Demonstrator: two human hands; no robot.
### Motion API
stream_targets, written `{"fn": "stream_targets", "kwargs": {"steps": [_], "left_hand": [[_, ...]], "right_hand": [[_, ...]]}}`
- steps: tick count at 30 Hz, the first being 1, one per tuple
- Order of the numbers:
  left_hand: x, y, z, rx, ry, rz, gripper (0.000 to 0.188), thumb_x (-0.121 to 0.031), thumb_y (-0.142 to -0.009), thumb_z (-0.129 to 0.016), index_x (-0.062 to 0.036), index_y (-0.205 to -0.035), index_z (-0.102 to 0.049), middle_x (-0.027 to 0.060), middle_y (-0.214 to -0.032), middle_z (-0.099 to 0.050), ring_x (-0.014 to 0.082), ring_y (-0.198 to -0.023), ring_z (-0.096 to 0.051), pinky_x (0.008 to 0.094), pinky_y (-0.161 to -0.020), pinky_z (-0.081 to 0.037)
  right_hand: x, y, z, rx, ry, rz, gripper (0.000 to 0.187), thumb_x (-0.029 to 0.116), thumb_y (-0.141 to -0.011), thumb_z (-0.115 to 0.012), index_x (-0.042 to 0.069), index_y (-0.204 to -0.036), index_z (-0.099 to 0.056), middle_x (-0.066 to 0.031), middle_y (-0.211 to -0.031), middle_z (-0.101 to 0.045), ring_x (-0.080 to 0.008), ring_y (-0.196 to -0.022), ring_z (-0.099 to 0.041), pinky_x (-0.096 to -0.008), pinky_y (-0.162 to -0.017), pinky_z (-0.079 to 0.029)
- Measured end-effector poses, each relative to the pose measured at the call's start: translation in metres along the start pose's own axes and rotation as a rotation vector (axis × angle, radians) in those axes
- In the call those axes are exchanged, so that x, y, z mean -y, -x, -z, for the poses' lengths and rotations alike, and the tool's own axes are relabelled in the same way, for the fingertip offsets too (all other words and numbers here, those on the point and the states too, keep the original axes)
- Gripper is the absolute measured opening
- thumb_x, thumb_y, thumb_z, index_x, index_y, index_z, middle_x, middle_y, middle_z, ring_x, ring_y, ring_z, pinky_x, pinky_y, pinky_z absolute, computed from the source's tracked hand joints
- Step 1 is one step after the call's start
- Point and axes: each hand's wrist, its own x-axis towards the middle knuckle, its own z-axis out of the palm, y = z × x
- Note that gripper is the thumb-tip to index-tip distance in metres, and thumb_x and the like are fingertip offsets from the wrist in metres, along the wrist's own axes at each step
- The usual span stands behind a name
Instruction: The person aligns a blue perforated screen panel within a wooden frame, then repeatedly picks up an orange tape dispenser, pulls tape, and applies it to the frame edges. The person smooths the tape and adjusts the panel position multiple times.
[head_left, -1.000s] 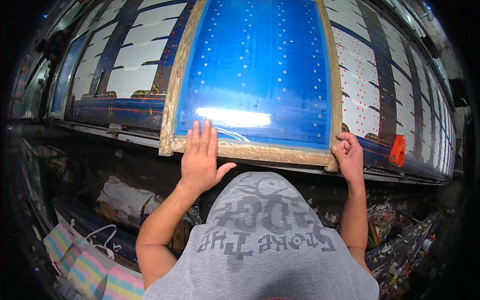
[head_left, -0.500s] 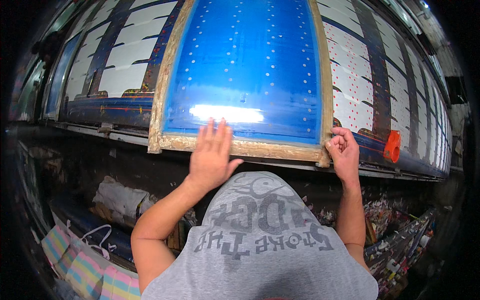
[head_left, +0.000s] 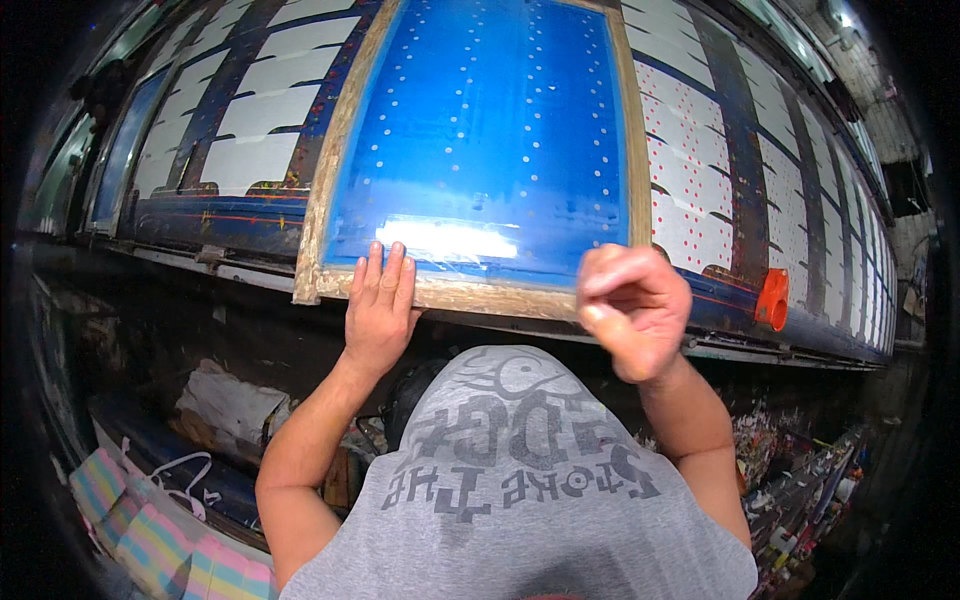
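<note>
A screen printing frame, with weathered wooden rails (head_left: 470,297) around blue mesh (head_left: 480,160), lies over a long printing table. Several rows of small pale dots run along the mesh. My left hand (head_left: 383,300) rests flat on the near rail, fingers stretched out with their tips at the mesh's edge. Above the near right corner, my right hand (head_left: 640,305) is curled, thumb close to the fingertips. It hides that corner, and I cannot make out whether anything is between its fingers.
White panels (head_left: 265,100) line the table on the left. Red-dotted white sheets (head_left: 690,160) lie right of the frame. An orange plastic piece (head_left: 772,298) sits on the table's near edge. Below left are striped foam blocks (head_left: 155,545) and crumpled white material (head_left: 235,400).
My right hand has lifted off the frame's near right corner and moved left, its fingers curled. My left hand has slid left along the near rail. The frame appears slightly shifted in view.
</note>
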Motion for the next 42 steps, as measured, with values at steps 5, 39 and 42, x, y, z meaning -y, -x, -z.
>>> {"fn": "stream_targets", "kwargs": {"steps": [5,39,42], "left_hand": [[0.000,0.001,-0.002,-0.015,-0.020,0.000,0.090,-0.022,-0.080,-0.088,0.0056,-0.158,-0.053,0.0276,-0.172,-0.046,0.0524,-0.161,-0.039,0.0625,-0.133,-0.031],[0.064,0.002,0.025,-0.455,0.248,0.382,0.029,-0.005,-0.093,-0.083,0.0009,-0.122,-0.078,0.0170,-0.113,-0.080,0.0370,-0.105,-0.073,0.0473,-0.096,-0.057],[0.066,-0.001,0.025,-0.488,0.269,0.356,0.026,0.002,-0.094,-0.080,0.0018,-0.120,-0.079,0.0170,-0.111,-0.081,0.0364,-0.103,-0.074,0.0458,-0.094,-0.059]], "right_hand": [[0.002,-0.057,-0.061,0.070,-0.112,0.000,0.024,-0.016,-0.093,-0.063,0.000,-0.109,-0.072,-0.0051,-0.099,-0.068,-0.0098,-0.089,-0.062,-0.0260,-0.077,-0.050],[0.094,-0.216,-0.149,0.104,-0.389,0.235,0.025,-0.002,-0.099,-0.069,-0.007,-0.122,-0.066,-0.0065,-0.083,-0.065,-0.0120,-0.061,-0.059,-0.0279,-0.055,-0.050],[0.091,-0.211,-0.117,0.139,-0.510,0.244,0.027,0.001,-0.100,-0.069,-0.008,-0.126,-0.065,-0.0094,-0.086,-0.065,-0.0156,-0.064,-0.061,-0.0306,-0.056,-0.051]]}}
